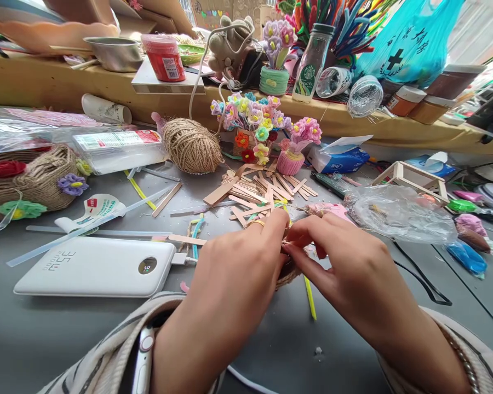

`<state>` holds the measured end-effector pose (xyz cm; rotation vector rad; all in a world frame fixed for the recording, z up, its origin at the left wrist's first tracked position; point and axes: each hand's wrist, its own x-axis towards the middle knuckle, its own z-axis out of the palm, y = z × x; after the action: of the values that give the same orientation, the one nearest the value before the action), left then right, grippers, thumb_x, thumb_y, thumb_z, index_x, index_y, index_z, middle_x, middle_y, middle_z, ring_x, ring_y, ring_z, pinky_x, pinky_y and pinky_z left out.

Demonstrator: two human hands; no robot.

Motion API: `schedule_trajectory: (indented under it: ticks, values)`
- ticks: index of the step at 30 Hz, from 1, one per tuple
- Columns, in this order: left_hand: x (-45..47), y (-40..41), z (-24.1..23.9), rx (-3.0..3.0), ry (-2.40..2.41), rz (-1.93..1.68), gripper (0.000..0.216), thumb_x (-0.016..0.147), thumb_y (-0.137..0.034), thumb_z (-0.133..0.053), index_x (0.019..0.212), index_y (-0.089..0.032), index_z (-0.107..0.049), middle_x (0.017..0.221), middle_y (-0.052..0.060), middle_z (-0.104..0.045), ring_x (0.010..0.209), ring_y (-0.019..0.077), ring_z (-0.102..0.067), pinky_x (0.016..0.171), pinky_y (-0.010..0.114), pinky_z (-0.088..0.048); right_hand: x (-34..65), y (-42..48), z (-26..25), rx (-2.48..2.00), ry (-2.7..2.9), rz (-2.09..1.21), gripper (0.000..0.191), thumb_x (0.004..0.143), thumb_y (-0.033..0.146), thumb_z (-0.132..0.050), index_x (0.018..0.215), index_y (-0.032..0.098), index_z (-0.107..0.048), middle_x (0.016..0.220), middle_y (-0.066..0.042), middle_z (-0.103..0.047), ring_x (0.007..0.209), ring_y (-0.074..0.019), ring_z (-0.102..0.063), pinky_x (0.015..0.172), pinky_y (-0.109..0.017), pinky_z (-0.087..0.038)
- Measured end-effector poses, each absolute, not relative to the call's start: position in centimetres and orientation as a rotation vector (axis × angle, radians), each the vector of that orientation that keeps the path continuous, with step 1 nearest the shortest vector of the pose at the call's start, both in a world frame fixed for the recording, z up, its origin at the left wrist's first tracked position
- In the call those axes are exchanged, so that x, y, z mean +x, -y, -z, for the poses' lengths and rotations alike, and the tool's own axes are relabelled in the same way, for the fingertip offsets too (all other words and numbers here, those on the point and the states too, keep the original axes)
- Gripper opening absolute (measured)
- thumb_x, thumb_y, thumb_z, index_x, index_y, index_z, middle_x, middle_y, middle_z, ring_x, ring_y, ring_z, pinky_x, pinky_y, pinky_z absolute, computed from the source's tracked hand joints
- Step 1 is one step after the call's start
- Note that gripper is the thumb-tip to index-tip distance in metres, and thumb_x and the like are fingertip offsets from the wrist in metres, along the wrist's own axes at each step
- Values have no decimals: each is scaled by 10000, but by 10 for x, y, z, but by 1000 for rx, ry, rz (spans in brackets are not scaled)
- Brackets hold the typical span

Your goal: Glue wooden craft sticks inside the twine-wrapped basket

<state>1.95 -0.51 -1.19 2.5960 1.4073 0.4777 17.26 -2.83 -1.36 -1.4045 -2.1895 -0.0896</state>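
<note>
In the middle of the head view, a small brown twine-wrapped piece (288, 278) is mostly hidden between my hands. My left hand (234, 273) is closed around its left side, a ring on one finger. From the right, my right hand (349, 262) pinches thumb and forefinger together at the top of the piece, close to the left fingertips. What lies in that pinch is too small to name. Just beyond my fingers lies a pile of wooden craft sticks (250, 191). A yellow-green strip (310, 298) lies on the table below my right hand.
A white power bank (94, 268) with a plugged-in cable lies left. Behind it are clear glue sticks (90, 224) and a twine ball (192, 145). Pipe-cleaner flowers (254, 120) stand at the back. Right are clear plastic wrapping (398, 210) and a black cord (423, 279).
</note>
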Motion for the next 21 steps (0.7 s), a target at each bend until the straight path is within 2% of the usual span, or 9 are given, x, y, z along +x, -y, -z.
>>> schedule_trajectory:
  ticks: [8, 21]
  values:
    - [22, 5, 11, 2595, -1443, -412, 96, 860, -189, -490, 936, -247, -501, 775, -43, -686, 591, 171, -632, 479, 249, -316, 171, 27, 15, -1496, 2180, -23, 45, 804, 148, -596, 828, 173, -624, 701, 6, -652, 667, -168, -585, 588, -274, -402]
    - [22, 7, 12, 2598, -1478, -410, 59, 868, -208, -485, 907, -244, -511, 782, -31, -691, 597, 188, -634, 473, 265, -296, 169, 29, 16, -1398, 2210, 49, 77, 813, 121, -564, 801, 140, -637, 646, -4, -614, 631, -171, -535, 546, -284, -371]
